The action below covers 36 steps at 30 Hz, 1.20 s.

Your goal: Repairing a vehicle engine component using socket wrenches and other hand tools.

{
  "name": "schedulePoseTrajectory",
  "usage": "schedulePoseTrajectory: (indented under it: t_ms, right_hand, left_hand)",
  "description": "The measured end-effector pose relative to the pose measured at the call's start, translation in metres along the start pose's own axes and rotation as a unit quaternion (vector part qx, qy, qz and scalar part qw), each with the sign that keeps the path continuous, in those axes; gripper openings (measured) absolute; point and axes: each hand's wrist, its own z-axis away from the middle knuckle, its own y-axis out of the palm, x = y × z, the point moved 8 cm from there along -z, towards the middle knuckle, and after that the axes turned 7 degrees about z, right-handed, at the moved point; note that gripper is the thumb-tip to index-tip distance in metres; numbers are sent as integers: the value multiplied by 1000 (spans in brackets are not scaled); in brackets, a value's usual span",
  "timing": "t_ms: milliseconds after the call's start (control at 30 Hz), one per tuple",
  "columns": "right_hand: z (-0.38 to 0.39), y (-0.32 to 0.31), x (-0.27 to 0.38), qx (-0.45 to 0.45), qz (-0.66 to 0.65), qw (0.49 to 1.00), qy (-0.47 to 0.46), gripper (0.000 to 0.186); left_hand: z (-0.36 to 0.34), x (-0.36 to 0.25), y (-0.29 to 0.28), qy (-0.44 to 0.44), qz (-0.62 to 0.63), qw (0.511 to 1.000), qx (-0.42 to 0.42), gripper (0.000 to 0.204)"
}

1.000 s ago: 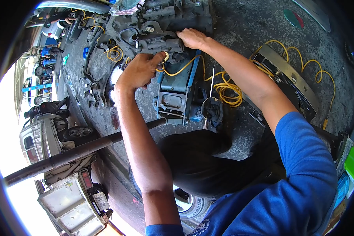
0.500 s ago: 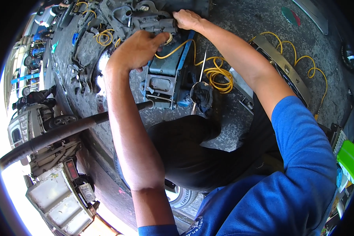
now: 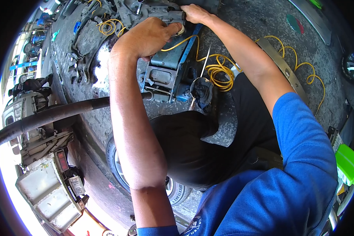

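My left hand (image 3: 151, 37) is closed, its thumb and fingers around a pale round piece (image 3: 180, 30). It is held above a blue trolley jack (image 3: 165, 59), beside a grey, greasy metal car part (image 3: 170, 16) at the far end. My right hand (image 3: 196, 14) has its fingers curled in against the right end of that car part; what lies inside them is hidden. A yellow hose (image 3: 190, 38) runs across the jack just under my left hand.
A long dark bar (image 3: 55, 117) reaches left from the jack. Coiled yellow hose (image 3: 220, 76) and a dark cloth bundle (image 3: 202, 93) lie right of it. Greasy metal parts (image 3: 80, 67) are on the left floor. A tyre (image 3: 181, 192) is behind my leg; a green container (image 3: 348, 163) stands at right.
Both hands have shifted slightly up and to the right in the picture, still by the car part. The surroundings have shifted with the head's movement. Neither hand has let go.
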Motion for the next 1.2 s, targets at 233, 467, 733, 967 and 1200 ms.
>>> schedulePoseTrajectory:
  t_ms: [233,467,733,967,1200]
  right_hand:
    - [10,-10,5,-95,24,995,-4,33]
    - [13,-11,19,-59,16,998,21,38]
    - [14,-21,17,-89,-9,996,26,44]
    - [11,-18,17,-78,-58,995,-4,38]
    - [6,-14,10,-45,0,999,-10,36]
  left_hand:
    - [8,-3,-11,30,30,999,-24,55]
    - [0,11,-11,-36,42,998,-5,51]
    - [2,23,-9,-68,85,994,-8,62]
    - [1,25,-8,-72,75,995,-5,61]
    - [8,8,-8,-32,78,996,-4,62]
